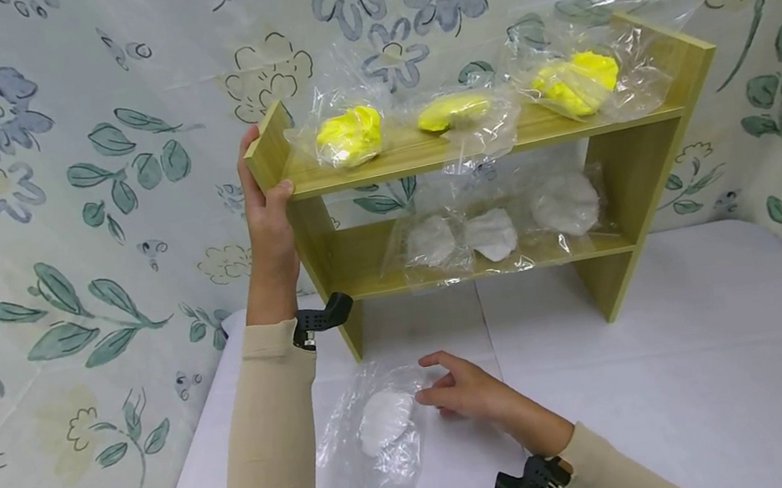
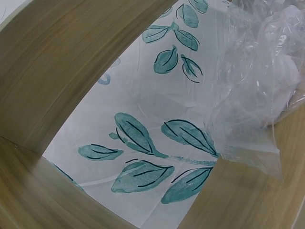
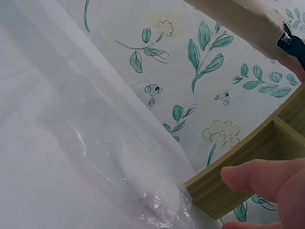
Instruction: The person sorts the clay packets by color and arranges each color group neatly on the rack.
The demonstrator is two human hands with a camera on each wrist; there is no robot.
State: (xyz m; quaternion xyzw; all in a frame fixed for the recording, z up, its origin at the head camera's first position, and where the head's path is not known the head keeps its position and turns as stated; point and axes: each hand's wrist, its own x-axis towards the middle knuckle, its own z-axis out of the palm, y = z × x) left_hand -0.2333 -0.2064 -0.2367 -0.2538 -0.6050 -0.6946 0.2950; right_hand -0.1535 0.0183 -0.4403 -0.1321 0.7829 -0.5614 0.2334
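My left hand [image 1: 270,224] grips the upper left side panel of a two-tier wooden shelf [image 1: 424,159], fingers behind and thumb in front. On the white tabletop, a clear plastic bag [image 1: 402,470] lies in front of the shelf with a white, clay-like lump [image 1: 385,420] inside. Just right of that bag is my right hand [image 1: 469,388], index finger and thumb spread apart, nothing between them. In the right wrist view its fingers [image 3: 257,179] appear beside the bag [image 3: 138,176]; whether they touch it I cannot tell.
Bagged yellow lumps [image 1: 348,136] sit along the top tier. Bagged white lumps [image 1: 491,235] occupy the lower tier, some plastic hanging over its front edge. Behind the shelf hangs a floral cloth [image 1: 147,187]. White cloth covers the table [image 1: 742,360].
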